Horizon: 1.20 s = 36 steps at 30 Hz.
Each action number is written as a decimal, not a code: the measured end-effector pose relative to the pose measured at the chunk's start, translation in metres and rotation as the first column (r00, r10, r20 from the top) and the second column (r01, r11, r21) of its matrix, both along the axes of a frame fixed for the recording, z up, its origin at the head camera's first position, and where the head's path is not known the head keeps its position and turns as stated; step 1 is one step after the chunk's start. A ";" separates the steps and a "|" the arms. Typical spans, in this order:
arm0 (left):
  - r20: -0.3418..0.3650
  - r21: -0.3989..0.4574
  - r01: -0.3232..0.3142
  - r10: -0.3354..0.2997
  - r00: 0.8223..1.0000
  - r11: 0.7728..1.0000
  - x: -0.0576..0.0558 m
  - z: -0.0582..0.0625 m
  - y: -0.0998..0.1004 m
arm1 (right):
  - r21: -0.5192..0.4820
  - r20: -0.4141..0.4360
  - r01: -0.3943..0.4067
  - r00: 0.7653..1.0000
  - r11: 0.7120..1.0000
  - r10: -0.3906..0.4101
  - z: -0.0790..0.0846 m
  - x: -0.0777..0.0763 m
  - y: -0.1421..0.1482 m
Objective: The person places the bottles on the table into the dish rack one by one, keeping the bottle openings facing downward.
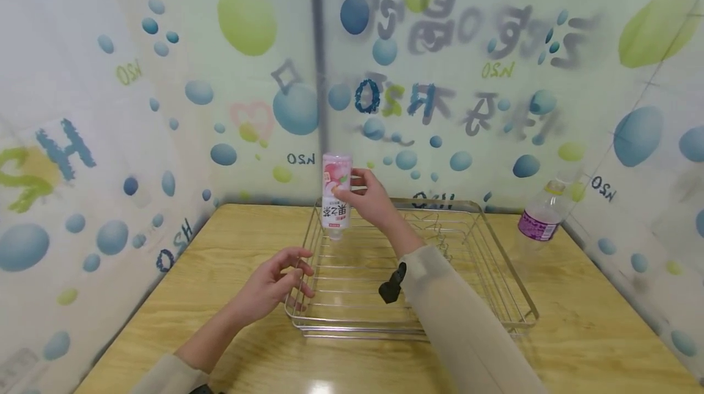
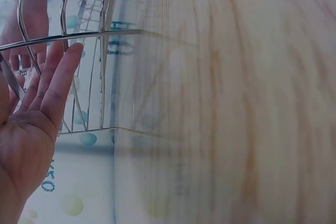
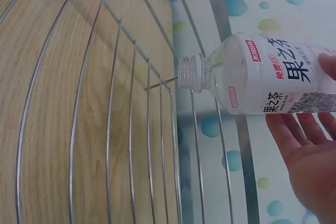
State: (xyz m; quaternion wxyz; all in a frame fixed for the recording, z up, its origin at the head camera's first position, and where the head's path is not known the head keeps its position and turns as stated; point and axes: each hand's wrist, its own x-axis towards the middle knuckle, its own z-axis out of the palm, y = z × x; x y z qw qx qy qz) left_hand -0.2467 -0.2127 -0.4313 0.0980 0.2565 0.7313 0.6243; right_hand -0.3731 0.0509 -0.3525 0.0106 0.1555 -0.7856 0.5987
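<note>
My right hand (image 1: 370,197) grips a plastic bottle (image 1: 337,192) with a pink and white label, thumb on one side and fingers on the other. The bottle is upside down over the back left of a metal wire rack (image 1: 379,322). In the right wrist view its uncapped neck (image 3: 194,73) points at the rack, and a short wire prong (image 3: 161,83) stands right at the mouth. At the rack's left side is my left hand (image 1: 273,282), fingers loosely extended beside the rim. The left wrist view shows those fingers (image 2: 65,74) nearly straight against the side wires.
A clear bottle with a purple label (image 1: 541,217) stands at the back right of the wooden table (image 1: 588,321). Walls with printed curtains (image 1: 467,76) close in the table at the back and both sides. Wire loops (image 1: 440,241) rise inside the rack.
</note>
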 end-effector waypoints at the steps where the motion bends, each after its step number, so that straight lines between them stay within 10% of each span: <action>1: -0.002 -0.001 -0.001 0.001 1.000 1.000 0.000 0.000 0.000 | 0.005 0.000 -0.006 1.000 1.000 0.006 -0.001 0.000 0.000; 36: 0.004 -0.025 -0.011 0.012 1.000 1.000 0.000 0.001 0.001 | 0.076 0.126 -0.104 0.988 0.992 0.094 -0.027 0.008 -0.010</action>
